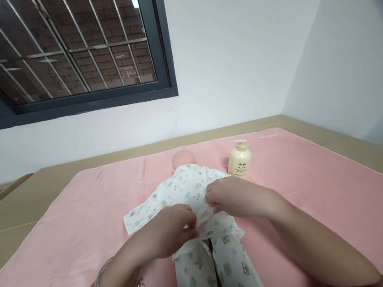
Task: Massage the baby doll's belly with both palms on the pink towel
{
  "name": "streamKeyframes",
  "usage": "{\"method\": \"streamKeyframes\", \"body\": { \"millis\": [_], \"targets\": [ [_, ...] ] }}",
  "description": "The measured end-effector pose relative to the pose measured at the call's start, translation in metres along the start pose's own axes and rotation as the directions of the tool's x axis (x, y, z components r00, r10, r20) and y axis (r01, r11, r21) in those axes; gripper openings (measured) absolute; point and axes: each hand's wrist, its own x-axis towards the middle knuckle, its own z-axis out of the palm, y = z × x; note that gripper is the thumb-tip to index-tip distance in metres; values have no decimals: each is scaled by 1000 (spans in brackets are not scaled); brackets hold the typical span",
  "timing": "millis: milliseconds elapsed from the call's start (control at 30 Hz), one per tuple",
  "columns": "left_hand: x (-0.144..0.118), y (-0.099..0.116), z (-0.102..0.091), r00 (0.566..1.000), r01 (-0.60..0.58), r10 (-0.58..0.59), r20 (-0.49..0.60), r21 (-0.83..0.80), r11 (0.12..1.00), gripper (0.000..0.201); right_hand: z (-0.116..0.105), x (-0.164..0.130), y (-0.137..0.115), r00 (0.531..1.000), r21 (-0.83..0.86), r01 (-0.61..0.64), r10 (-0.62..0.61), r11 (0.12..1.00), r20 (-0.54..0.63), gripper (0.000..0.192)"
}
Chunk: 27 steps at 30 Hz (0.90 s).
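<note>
My left hand and right hand meet at the waist of a baby doll lying on its back just ahead of me, both pinching the hem of its white printed top. My left fingers are closed on the fabric near the trousers; my right fingertips nip it on the other side. By my judgement, I am adjusting the top at the waist, and the next move calls for an even two-handed pull. Beyond my right hand stands a cream pump bottle, its label too small to read, on the pink towel
</note>
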Motion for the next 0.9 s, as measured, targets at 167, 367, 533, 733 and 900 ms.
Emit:
{"method": "streamKeyframes", "body": {
  "millis": [167,367,533,733,900],
  "targets": [
    [8,-7,-8,996,90,-87,30,-120,989,23,-13,2,12,990,146,82,-97,986,101,17],
    [13,-11,-5,990,142,-140,27,-176,974,22,-19,11,20,972,259,82,-135,962,194,16],
    [12,-9,-4,990,141,-139,24,-101,985,26,-15,15,19,960,258,39,-108,965,258,10],
    [10,-2,-2,995,93,-86,52,-136,986,19,-7,18,20,947,221,71,-135,973,291,24],
    [10,-5,1,997,53,-46,64,-114,992,29,-3,20,27,923,226,128,-199,966,329,18]
  ]
}}
